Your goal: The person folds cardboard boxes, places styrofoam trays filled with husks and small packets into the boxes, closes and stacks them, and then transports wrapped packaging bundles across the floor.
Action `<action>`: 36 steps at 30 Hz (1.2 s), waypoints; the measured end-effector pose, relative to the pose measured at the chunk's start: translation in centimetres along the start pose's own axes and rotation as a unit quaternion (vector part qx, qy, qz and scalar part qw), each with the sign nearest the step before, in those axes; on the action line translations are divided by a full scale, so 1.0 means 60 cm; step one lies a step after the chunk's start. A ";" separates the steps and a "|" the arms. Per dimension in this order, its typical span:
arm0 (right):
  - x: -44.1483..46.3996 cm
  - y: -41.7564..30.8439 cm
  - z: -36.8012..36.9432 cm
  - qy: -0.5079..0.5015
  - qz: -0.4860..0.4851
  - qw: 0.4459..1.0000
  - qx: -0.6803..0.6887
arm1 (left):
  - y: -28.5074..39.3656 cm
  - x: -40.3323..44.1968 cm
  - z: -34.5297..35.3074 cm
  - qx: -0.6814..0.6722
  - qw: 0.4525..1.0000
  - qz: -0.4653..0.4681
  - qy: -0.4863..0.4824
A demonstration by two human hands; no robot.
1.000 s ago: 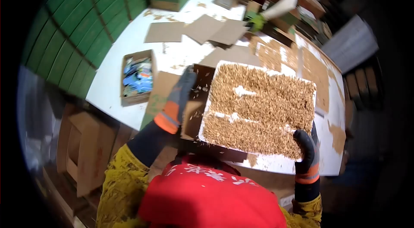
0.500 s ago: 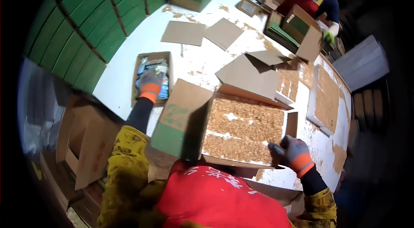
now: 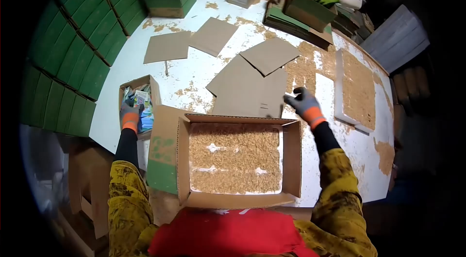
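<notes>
An open brown cardboard box (image 3: 292,160) is sitting upright at the near centre, with a shallow white tray (image 3: 281,152) of tan flakes (image 3: 233,155) lying flat inside. To its left, a small open cardboard box (image 3: 156,93) is holding blue, white and green packets (image 3: 143,98). Brown flat cardboard sheets (image 3: 250,93) are overlapping just beyond the larger box.

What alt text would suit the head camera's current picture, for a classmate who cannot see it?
An open cardboard box holds a tray of brown flakes. A person's gloved left hand reaches into a small box of packets; the right hand hovers above a white table.
</notes>
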State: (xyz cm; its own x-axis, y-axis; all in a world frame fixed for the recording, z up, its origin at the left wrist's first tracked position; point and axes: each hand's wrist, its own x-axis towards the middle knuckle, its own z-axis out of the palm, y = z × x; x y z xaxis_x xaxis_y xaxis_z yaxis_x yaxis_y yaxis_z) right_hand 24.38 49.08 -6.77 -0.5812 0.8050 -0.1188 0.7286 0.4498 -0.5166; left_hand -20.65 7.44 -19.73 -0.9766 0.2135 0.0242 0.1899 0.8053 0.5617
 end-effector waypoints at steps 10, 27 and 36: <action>0.068 -0.043 0.190 0.100 0.162 0.979 -0.074 | -0.039 -0.006 -0.006 0.003 0.998 0.003 0.061; 0.096 0.336 -0.151 0.263 0.021 0.901 0.346 | 0.214 -0.133 -0.201 -0.185 0.976 0.111 -0.030; -0.253 -0.156 -0.206 0.385 -0.378 0.842 0.029 | 0.396 -0.456 -0.209 0.246 0.691 0.657 -0.172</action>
State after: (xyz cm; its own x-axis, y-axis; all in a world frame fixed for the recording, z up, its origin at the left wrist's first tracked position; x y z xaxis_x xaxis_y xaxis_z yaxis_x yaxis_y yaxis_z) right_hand 30.87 37.44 10.38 -0.4478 0.3204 0.8348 0.2244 0.9440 -0.2419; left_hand 9.32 13.77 3.34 0.1374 0.9905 0.0000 0.9846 -0.1366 -0.1094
